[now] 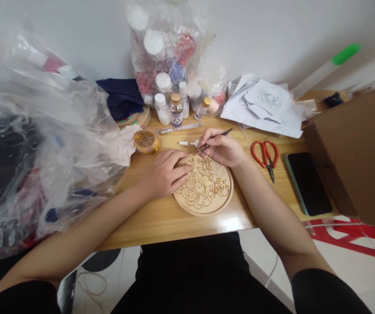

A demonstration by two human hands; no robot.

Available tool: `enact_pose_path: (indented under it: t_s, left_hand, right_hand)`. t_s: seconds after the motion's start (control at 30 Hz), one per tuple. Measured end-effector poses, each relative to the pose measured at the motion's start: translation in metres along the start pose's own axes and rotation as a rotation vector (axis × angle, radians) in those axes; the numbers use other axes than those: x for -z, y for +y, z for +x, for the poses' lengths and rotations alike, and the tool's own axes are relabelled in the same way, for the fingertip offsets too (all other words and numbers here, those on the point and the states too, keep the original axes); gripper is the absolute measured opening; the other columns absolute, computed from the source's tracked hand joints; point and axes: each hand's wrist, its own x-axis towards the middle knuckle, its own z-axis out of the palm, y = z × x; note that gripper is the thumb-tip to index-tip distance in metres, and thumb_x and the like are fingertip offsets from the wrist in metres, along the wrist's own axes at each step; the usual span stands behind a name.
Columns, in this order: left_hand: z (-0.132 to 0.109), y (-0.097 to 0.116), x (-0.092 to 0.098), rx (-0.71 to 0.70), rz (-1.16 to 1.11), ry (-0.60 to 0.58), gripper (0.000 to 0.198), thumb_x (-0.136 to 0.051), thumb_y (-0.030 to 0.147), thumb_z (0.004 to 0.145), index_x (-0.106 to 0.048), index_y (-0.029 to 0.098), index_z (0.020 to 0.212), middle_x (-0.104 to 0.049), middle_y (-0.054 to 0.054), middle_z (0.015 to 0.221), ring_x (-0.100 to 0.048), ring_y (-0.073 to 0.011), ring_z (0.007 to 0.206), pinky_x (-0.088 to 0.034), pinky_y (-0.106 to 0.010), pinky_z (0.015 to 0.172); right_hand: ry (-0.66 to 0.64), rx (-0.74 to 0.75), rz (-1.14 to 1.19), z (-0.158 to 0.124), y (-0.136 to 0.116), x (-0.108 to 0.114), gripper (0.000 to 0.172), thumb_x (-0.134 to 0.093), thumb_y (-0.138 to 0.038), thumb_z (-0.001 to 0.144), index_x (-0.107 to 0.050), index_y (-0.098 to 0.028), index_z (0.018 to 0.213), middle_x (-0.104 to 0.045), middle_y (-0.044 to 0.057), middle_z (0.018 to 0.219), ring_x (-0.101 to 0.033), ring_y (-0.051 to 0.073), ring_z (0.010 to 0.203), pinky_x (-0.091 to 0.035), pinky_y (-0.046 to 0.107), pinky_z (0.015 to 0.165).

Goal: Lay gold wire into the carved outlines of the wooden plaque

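A round wooden plaque (207, 192) with a gold flower outline lies on the wooden table (161, 218) in front of me. My left hand (163, 172) rests on its left rim, fingers curled and pressing the plaque down. My right hand (221, 148) sits at its upper edge, pinching thin dark tweezers (215, 139) whose tip points at the design's top.
Red-handled scissors (266, 157) and a dark phone (308, 183) lie to the right, beside a cardboard box (354, 152). Small bottles (176, 109), a round gold-wire container (147, 140), paper drawings (266, 107) and plastic bags (43, 144) crowd the back and left.
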Motion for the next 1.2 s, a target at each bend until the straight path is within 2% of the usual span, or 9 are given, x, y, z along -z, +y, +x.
enact_pose_path:
  t_s: [0.63, 0.83, 1.2]
  left_hand:
    - [0.0013, 0.0, 0.001, -0.042, 0.015, 0.031, 0.018, -0.054, 0.023, 0.092, -0.068, 0.013, 0.099, -0.059, -0.015, 0.11, -0.055, -0.0255, 0.098, -0.05, -0.042, 0.082]
    - [0.0005, 0.0004, 0.0022, 0.031, -0.01, 0.081, 0.019, -0.055, 0.024, 0.091, -0.066, 0.011, 0.1, -0.058, -0.015, 0.108, -0.054, -0.025, 0.097, -0.051, -0.043, 0.083]
    - [0.0003, -0.0011, 0.0013, -0.016, -0.026, 0.04, 0.018, -0.054, 0.023, 0.092, -0.068, 0.014, 0.1, -0.058, -0.015, 0.111, -0.055, -0.0254, 0.1, -0.05, -0.044, 0.083]
  right_hand:
    - [-0.017, -0.004, 0.004, -0.0005, -0.0003, 0.0009, 0.004, -0.062, -0.015, 0.073, -0.065, -0.012, 0.074, -0.062, -0.001, 0.057, -0.057, 0.008, 0.054, -0.047, 0.02, 0.054]
    - [-0.03, 0.003, 0.009, -0.0004, 0.0005, 0.0018, 0.003, -0.06, -0.014, 0.074, -0.063, -0.013, 0.074, -0.063, -0.001, 0.06, -0.056, 0.008, 0.054, -0.048, 0.021, 0.054]
    - [-0.023, 0.002, 0.008, -0.0006, 0.0005, 0.0015, 0.003, -0.062, -0.015, 0.074, -0.063, -0.012, 0.075, -0.063, -0.001, 0.06, -0.056, 0.008, 0.054, -0.047, 0.02, 0.054]
